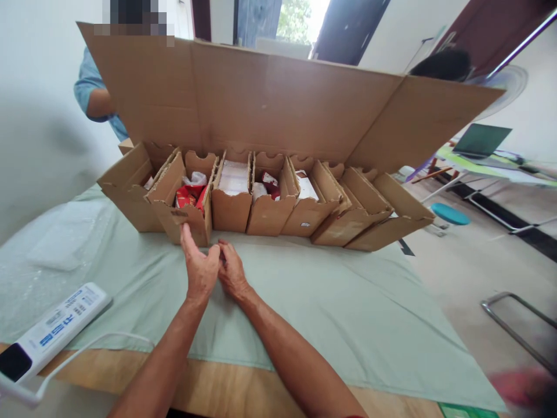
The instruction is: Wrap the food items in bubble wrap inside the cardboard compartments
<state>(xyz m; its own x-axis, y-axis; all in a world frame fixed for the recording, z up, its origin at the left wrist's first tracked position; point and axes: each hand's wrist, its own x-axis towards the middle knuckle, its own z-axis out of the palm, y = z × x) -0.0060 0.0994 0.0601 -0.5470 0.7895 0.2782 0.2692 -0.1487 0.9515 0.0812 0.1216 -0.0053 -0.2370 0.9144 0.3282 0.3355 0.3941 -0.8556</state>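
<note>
My left hand (198,264) is raised on edge with its fingers stretched up, the fingertips touching the front of a small cardboard box (185,217) that holds red packets (188,196). My right hand (230,270) rests beside it on the pale green cloth (331,302), fingers curled, thumb meeting my left thumb. A row of several small open cardboard boxes (270,200) stands in front of a large opened cardboard sheet (270,98). Some boxes hold white and red packets.
A white power strip (56,328) with its cable lies at the left on the wooden table edge (226,386). A person in a blue sleeve (89,84) stands behind the cardboard. A laptop (481,139), a teal stool (450,213) and metal frames stand at the right.
</note>
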